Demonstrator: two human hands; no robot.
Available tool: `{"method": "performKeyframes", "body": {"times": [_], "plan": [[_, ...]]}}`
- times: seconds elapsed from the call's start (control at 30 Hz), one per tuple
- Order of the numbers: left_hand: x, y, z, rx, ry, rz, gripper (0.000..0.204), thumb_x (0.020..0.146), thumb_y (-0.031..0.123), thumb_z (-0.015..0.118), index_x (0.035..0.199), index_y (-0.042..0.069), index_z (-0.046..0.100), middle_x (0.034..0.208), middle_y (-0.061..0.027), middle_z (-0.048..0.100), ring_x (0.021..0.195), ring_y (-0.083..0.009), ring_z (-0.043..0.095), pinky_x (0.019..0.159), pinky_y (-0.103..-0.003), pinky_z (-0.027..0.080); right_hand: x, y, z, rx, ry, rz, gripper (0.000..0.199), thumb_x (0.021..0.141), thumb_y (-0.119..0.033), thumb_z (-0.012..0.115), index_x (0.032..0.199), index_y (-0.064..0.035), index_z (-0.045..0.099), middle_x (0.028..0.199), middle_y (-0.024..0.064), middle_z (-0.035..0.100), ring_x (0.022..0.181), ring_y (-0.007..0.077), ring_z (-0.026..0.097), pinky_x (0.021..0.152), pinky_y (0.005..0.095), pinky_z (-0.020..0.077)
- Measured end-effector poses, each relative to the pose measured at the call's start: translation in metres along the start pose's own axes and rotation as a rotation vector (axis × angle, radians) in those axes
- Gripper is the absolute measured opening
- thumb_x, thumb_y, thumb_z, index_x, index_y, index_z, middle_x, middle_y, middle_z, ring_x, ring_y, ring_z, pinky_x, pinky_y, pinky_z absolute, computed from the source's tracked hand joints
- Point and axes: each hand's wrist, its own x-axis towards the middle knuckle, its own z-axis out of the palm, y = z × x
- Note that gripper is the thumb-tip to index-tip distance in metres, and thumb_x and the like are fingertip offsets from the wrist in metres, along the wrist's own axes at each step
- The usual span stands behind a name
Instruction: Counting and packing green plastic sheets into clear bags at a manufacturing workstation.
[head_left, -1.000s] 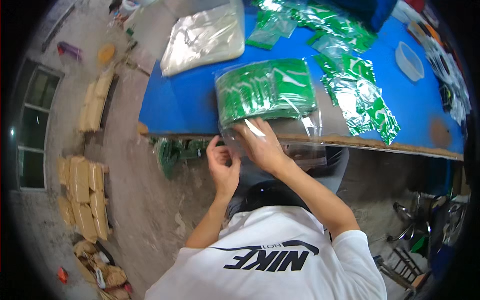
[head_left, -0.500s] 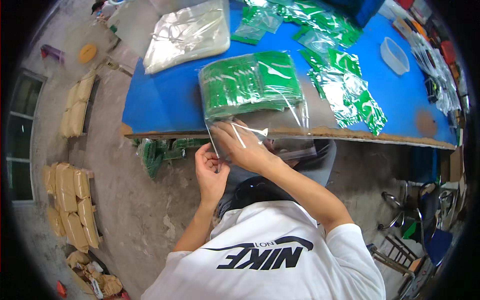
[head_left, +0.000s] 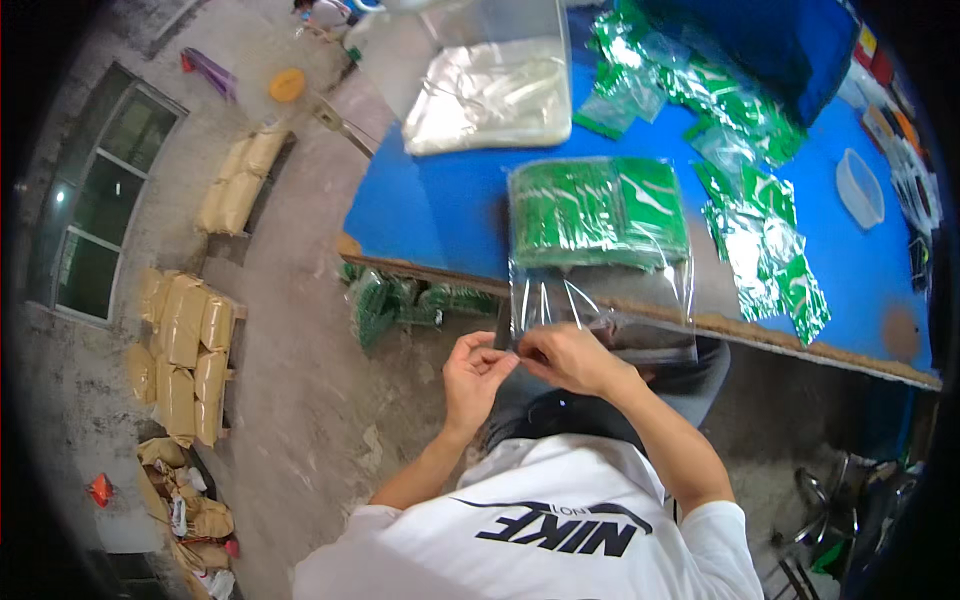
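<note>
A clear plastic bag (head_left: 560, 292) lies at the table's front edge, its loose end hanging over toward me. Inside it, rows of green packets (head_left: 600, 213) are stacked close together. My left hand (head_left: 477, 377) is closed in a pinch at the near left corner of the bag's loose end. Right beside it, my right hand (head_left: 572, 358) has its fingers pressed together on the same edge. The fingertips of both hands nearly touch, and the film between them is hard to make out.
Flat clear bags (head_left: 490, 95) are piled on the blue table (head_left: 420, 205). Loose green packets (head_left: 770, 250) spread to the right, near a clear plastic tub (head_left: 860, 188) and a blue bin (head_left: 760, 50). Tan sacks (head_left: 185, 345) are stacked on the floor at left.
My right hand has drawn back from under the bag's film to its near edge, beside my left hand. The view has turned, shifting the table rightward in the picture.
</note>
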Motion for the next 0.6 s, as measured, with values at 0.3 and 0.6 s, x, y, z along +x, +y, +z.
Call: {"method": "performKeyframes", "body": {"times": [0.3, 0.6], "plan": [[0.161, 0.048, 0.076, 0.642, -0.458, 0.356, 0.066, 0.099, 0.043, 0.053, 0.154, 0.014, 0.031, 0.163, -0.0233, 0.005, 0.152, -0.0361, 0.002, 0.121, -0.047, 0.008, -0.047, -0.017, -0.021, -0.187, 0.011, 0.012, 0.009, 0.078, -0.012, 0.066, 0.079, -0.0051, 0.060, 0.076, 0.0133, 0.063, 0.075, 0.0369, 0.064, 0.068, 0.0455, 0.0514], [0.181, 0.035, 0.074, 0.707, -0.414, 0.536, 0.065, 0.095, 0.046, 0.058, 0.152, 0.018, 0.038, 0.161, -0.0251, 0.015, 0.150, -0.0401, 0.011, 0.121, -0.049, 0.010, -0.398, 0.014, -0.075, -0.636, -0.326, 1.215, 0.019, 0.070, -0.020, 0.073, 0.070, -0.0030, 0.063, 0.072, 0.0184, 0.066, 0.073, 0.0365, 0.066, 0.067, 0.0463, 0.0524]]}}
